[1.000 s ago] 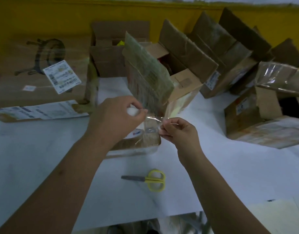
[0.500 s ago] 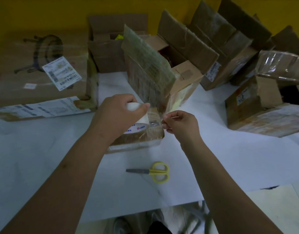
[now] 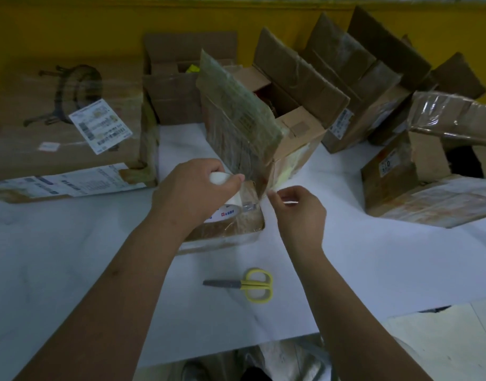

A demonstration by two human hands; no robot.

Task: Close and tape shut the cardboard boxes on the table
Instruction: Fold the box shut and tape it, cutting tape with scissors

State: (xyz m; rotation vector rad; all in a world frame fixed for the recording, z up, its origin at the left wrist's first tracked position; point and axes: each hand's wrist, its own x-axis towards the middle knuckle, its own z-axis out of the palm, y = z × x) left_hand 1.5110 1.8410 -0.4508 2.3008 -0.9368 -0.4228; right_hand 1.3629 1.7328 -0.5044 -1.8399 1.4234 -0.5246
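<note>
A box (image 3: 233, 229) at table (image 3: 71, 257) centre; open boxes (image 3: 299, 86) crowd behind, scissors (image 3: 247, 284) nearer the edge.
The left hand (image 3: 192, 193) grips the roll (image 3: 230, 207) on the glossy, taped box; the right hand (image 3: 299, 213) pinches the tape end (image 3: 259, 195).

No text legible anywhere, blur too heavy.
- Shipping label (image 3: 100, 127), white, barcodes and print lines, on large carton (image 3: 30, 149), upper left of frame: unreadable.
- Long label (image 3: 71, 182) on same carton's lower flap, left edge: print blurred.
- Tape roll (image 3: 228, 204), centre: red and blue marks on white core, illegible.
- Small label (image 3: 342, 123) on leaning box (image 3: 373, 105), upper right: unreadable.
- Side label (image 3: 387, 163) on right box (image 3: 387, 193): unreadable.
</note>
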